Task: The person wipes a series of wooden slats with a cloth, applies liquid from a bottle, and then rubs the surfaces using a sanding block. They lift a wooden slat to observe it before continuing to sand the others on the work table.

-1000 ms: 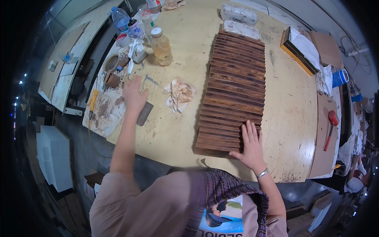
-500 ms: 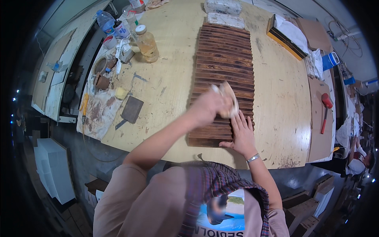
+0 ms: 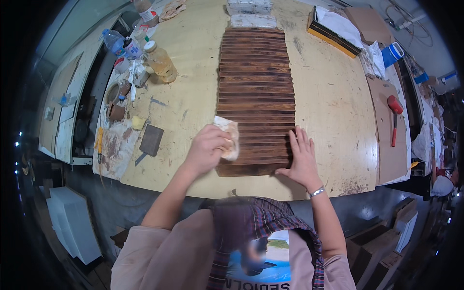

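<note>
A dark brown ribbed wooden panel lies lengthwise on the pale worktable. At the near left part of its ribs, my left hand grips a white cloth with brownish stains, its fingers wrapped round it. The cloth rests against the panel's left edge. My right hand lies with fingers spread along the panel's near right edge, the thumb at the front corner, holding nothing.
On the left stand a jar of amber liquid, a plastic bottle and a flat dark scraper. A red mallet lies on cardboard at the right. White wrapped blocks sit beyond the panel; a person is far right.
My left hand has swept the cloth from the panel's right side across to its left edge. The right hand has shifted slightly, onto the panel's right edge. The whole view has shifted a little.
</note>
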The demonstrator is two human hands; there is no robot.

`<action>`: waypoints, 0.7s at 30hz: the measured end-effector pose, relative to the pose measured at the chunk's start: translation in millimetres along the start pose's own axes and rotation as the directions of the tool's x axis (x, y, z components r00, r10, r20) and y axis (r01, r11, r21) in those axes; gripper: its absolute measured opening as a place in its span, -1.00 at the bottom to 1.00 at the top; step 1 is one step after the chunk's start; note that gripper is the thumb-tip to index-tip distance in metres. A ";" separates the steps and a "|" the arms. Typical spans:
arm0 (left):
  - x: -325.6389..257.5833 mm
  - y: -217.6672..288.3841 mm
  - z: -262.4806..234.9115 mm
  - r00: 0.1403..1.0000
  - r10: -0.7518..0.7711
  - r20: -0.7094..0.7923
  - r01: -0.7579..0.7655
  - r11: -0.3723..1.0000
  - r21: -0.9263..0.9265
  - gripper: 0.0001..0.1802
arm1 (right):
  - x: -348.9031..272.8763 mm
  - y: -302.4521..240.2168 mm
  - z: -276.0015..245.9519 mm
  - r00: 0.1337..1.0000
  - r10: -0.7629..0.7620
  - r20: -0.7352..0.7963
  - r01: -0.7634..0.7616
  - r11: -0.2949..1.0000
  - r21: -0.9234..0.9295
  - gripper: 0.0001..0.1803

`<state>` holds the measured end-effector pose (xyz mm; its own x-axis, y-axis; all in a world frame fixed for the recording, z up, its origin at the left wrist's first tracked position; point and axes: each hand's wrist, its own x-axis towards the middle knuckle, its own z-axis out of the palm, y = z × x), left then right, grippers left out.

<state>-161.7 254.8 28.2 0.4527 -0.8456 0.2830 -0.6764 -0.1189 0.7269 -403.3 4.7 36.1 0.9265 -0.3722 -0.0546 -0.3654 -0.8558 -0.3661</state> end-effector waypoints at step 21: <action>53.4 86.9 118.0 0.998 -0.053 -0.039 0.058 0.985 0.161 -0.62 | 2.5 56.1 29.9 0.997 -0.058 -0.048 0.074 0.837 0.542 0.31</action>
<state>-264.9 137.9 32.6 0.5099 -0.8173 0.2682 -0.7334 -0.2501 0.6321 -418.9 -33.5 -12.3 0.9407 -0.3390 0.0111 -0.1885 -0.5497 -0.8138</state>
